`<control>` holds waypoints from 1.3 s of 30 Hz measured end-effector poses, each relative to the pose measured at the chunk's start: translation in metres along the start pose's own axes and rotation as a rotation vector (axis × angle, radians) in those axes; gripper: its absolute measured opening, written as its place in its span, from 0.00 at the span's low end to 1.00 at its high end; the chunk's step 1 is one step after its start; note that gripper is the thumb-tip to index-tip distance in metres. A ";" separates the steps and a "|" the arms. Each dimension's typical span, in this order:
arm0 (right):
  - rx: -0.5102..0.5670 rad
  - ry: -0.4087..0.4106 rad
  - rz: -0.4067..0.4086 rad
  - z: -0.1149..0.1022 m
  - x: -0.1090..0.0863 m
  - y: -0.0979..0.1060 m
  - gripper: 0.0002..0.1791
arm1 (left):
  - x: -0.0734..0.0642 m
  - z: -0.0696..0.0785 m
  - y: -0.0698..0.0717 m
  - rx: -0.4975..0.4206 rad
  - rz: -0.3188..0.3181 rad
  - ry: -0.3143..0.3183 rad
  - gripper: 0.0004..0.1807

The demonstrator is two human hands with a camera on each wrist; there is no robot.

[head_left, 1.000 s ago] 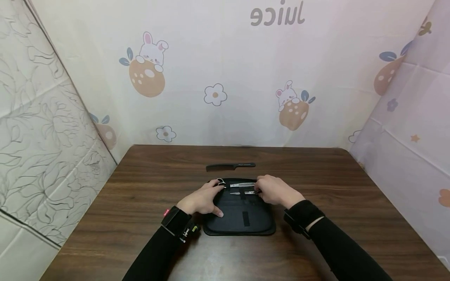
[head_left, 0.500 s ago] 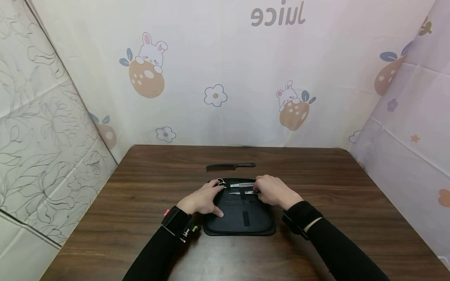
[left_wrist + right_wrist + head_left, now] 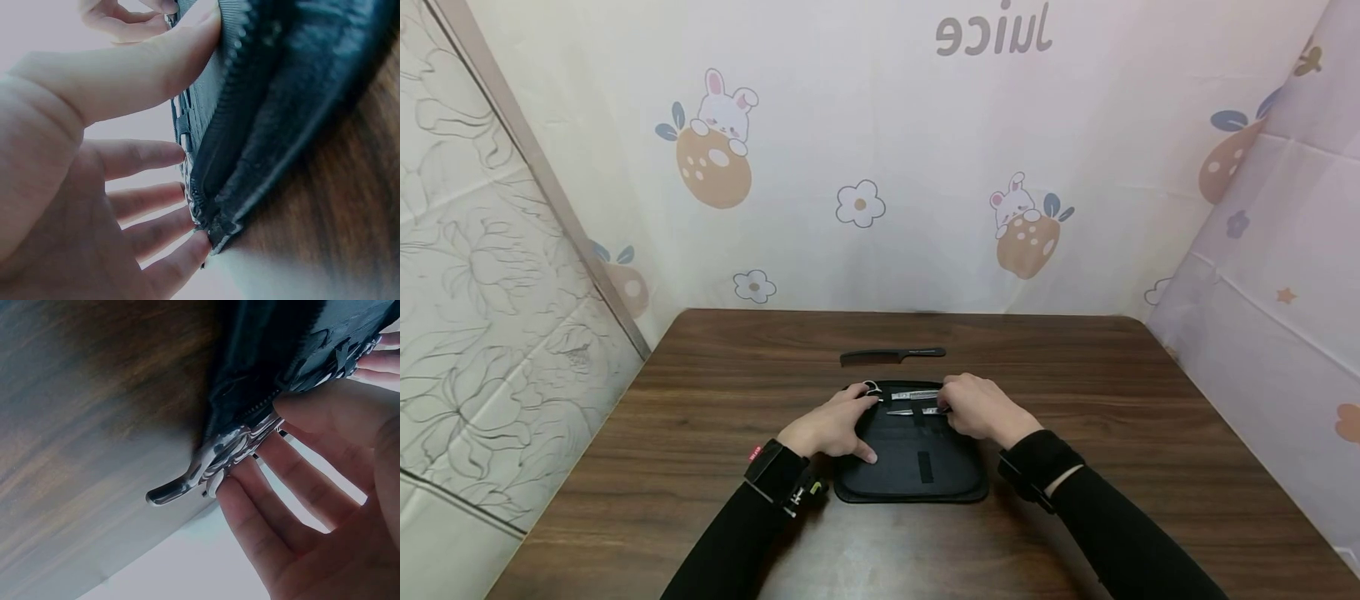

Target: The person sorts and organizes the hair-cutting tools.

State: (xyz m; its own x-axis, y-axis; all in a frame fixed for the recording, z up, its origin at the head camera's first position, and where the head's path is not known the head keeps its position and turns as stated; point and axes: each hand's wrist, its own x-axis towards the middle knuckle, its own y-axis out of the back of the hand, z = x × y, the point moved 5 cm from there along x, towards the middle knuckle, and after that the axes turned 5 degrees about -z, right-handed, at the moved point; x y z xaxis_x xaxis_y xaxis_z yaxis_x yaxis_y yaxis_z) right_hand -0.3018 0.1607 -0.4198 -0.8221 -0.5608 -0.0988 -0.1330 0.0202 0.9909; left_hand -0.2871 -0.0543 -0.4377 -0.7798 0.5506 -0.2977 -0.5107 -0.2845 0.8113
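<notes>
A black zippered case (image 3: 887, 475) lies unfolded on the table. My left hand (image 3: 831, 425) rests on its left side with the fingers spread, the thumb on the panel and the fingertips by a silver scissor ring (image 3: 871, 387). That ring is at the left end of the upper scissors (image 3: 913, 395). Below them, the lower scissors (image 3: 928, 411) pass through a black strap, tip to the left. My right hand (image 3: 983, 408) pinches their handles at the case's right side. In the right wrist view the shiny handle (image 3: 215, 459) sticks out past the case edge, between thumb and fingers.
A black comb (image 3: 891, 357) lies on the wooden table (image 3: 737, 367) behind the case. Another black strap (image 3: 924, 467) is on the case's lower panel. A printed curtain (image 3: 925, 250) hangs behind the table.
My right hand has shifted slightly to the left, and the lower scissors have slid a little left with it through the strap. My left hand has stayed in place.
</notes>
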 end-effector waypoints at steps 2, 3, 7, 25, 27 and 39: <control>0.004 0.003 0.001 0.000 -0.001 0.000 0.11 | 0.000 0.001 -0.002 0.000 0.002 0.004 0.50; 0.006 0.004 0.002 0.000 -0.002 0.000 0.11 | -0.001 0.002 -0.002 0.001 0.004 0.006 0.50; 0.016 0.007 0.006 -0.001 -0.004 0.001 0.11 | -0.002 0.005 -0.005 0.003 0.009 0.014 0.50; 0.023 0.007 -0.005 -0.004 0.001 -0.001 0.11 | -0.001 0.005 -0.006 0.008 0.008 0.013 0.50; 0.036 0.002 -0.007 -0.005 0.002 -0.001 0.11 | 0.000 0.004 -0.005 0.008 0.005 0.013 0.50; 0.076 -0.030 -0.017 -0.007 0.011 -0.001 0.12 | 0.005 -0.003 -0.002 0.020 -0.004 0.015 0.50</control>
State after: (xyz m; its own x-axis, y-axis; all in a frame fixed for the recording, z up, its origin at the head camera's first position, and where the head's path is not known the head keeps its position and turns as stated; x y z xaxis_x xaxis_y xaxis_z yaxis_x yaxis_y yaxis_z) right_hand -0.3071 0.1484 -0.4213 -0.8353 -0.5366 -0.1194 -0.1876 0.0742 0.9794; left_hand -0.2911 -0.0535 -0.4420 -0.7834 0.5395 -0.3085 -0.5064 -0.2664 0.8201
